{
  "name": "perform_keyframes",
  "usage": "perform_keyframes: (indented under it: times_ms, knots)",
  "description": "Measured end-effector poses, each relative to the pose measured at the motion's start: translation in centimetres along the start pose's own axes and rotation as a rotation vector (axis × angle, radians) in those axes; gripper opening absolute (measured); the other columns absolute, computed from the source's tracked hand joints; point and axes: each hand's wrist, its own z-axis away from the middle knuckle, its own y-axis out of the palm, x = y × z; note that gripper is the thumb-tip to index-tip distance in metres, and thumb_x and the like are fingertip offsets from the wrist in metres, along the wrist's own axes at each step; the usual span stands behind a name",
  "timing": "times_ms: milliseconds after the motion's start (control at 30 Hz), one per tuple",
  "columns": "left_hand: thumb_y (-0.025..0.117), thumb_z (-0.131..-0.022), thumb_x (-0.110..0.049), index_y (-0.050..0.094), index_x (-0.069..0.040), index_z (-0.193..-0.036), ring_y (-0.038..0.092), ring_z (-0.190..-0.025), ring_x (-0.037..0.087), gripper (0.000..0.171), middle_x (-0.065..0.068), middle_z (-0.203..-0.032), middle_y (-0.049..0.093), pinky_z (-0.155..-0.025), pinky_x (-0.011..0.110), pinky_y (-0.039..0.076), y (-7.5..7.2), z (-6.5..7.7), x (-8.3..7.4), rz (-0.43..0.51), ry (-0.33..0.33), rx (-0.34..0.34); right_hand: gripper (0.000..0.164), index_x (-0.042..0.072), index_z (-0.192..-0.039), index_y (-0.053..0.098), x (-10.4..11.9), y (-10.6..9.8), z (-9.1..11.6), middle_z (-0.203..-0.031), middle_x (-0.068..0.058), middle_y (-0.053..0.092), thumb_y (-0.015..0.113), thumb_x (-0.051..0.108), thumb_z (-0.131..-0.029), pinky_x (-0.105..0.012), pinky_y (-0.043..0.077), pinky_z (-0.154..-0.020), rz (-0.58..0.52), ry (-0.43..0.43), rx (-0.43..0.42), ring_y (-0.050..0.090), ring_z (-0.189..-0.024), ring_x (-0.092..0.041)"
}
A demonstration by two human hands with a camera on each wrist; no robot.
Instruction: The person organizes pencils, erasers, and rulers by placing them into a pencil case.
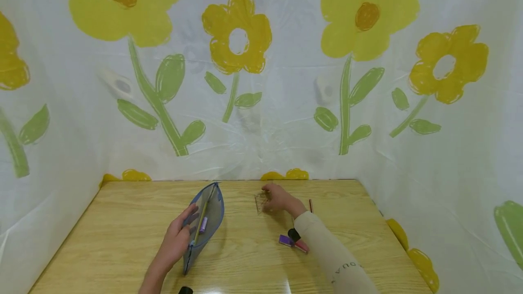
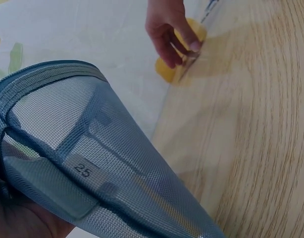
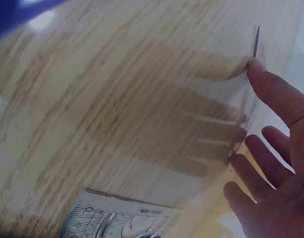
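Note:
My left hand (image 1: 175,239) grips a blue mesh zip pouch (image 1: 215,221) by its left side, its mouth spread wide. Through the opening show a yellow pencil (image 1: 201,221) and a small purple-and-white eraser (image 1: 203,225). A label marked 25 (image 2: 82,169) is on the pouch in the left wrist view. Towards the back of the table, my right hand (image 1: 279,198) pinches a thin clear plastic plate (image 3: 256,42) between thumb and fingers, seen nearly edge-on. Below it in the right wrist view lies a clear plastic ruler (image 3: 117,218) with a printed scale and curved cut-outs.
Beside my right sleeve lie a purple block (image 1: 285,240) and a red block (image 1: 302,246). A reddish stick (image 1: 311,205) is just beyond the forearm. White flower-printed sheeting (image 1: 286,139) hangs at the back and both sides of the wooden table (image 1: 122,230).

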Motion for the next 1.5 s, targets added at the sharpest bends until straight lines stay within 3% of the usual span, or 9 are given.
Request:
perform_keyframes:
  times_ms: [100, 267, 500, 733, 1033, 1333, 1500]
  knots:
    - [0.021, -0.097, 0.010, 0.020, 0.011, -0.157, 0.032, -0.146, 0.049, 0.060, 0.032, -0.160, 0.028, -0.115, 0.058, 0.041, 0.1, 0.0, 0.0, -0.004, -0.005, 0.000, 0.065, -0.009, -0.140, 0.052, -0.2, 0.2, -0.1, -0.136, -0.024, 0.059, 0.081, 0.009, -0.085, -0.051, 0.046, -0.112, 0.036, -0.007, -0.004, 0.053, -0.130, -0.039]
    - [0.022, -0.097, 0.011, 0.022, 0.011, -0.156, 0.034, -0.145, 0.049, 0.059, 0.033, -0.159, 0.030, -0.114, 0.059, 0.041, 0.2, 0.0, -0.1, -0.021, 0.004, -0.013, 0.055, -0.009, -0.131, 0.059, 0.0, 0.2, -0.1, -0.118, -0.021, 0.065, 0.082, 0.010, -0.084, -0.050, 0.054, -0.098, 0.058, -0.025, -0.013, 0.061, -0.110, -0.035]
    - [0.021, -0.096, 0.011, 0.021, 0.010, -0.157, 0.034, -0.145, 0.049, 0.061, 0.032, -0.160, 0.029, -0.115, 0.059, 0.040, 0.2, -0.1, -0.3, -0.034, -0.004, -0.013, 0.047, -0.004, -0.126, 0.062, 0.2, 0.1, 0.0, -0.110, -0.016, 0.066, 0.081, 0.012, -0.086, -0.046, 0.057, -0.090, -0.006, 0.022, 0.020, 0.062, -0.101, -0.028]
    - [0.021, -0.095, 0.012, 0.020, 0.010, -0.157, 0.032, -0.146, 0.050, 0.062, 0.032, -0.160, 0.027, -0.114, 0.059, 0.041, 0.0, -0.2, 0.0, -0.027, -0.009, -0.008, 0.031, -0.001, -0.110, 0.067, 0.5, 0.3, 0.4, -0.098, -0.009, 0.064, 0.082, 0.009, -0.085, -0.038, 0.056, -0.080, -0.061, 0.030, 0.021, 0.058, -0.088, -0.019]
    - [0.021, -0.096, 0.011, 0.020, 0.010, -0.157, 0.033, -0.146, 0.049, 0.061, 0.032, -0.160, 0.028, -0.115, 0.059, 0.041, 0.0, -0.1, 0.1, -0.012, -0.004, -0.008, 0.046, -0.005, -0.125, 0.061, -0.1, 0.6, 0.9, -0.106, -0.015, 0.068, 0.080, 0.001, -0.084, -0.036, 0.059, -0.082, -0.264, 0.022, 0.011, 0.065, -0.095, -0.022]
    - [0.021, -0.096, 0.012, 0.018, 0.011, -0.157, 0.032, -0.146, 0.050, 0.061, 0.033, -0.160, 0.028, -0.114, 0.058, 0.042, -0.1, -0.2, 0.2, -0.018, -0.004, 0.002, 0.036, -0.010, -0.127, 0.061, -0.2, 0.9, 1.7, -0.102, -0.016, 0.070, 0.066, -0.001, -0.093, -0.031, 0.060, -0.064, -0.380, -0.002, -0.012, 0.068, -0.088, -0.020]
    - [0.021, -0.096, 0.011, 0.018, 0.010, -0.157, 0.032, -0.146, 0.050, 0.061, 0.033, -0.160, 0.028, -0.114, 0.059, 0.041, -0.1, -0.3, 0.2, -0.017, -0.007, 0.007, 0.032, -0.009, -0.124, 0.062, -0.3, 1.2, 1.9, -0.102, -0.018, 0.071, 0.064, -0.001, -0.094, -0.032, 0.061, -0.062, -0.453, 0.012, -0.046, 0.070, -0.079, -0.023]
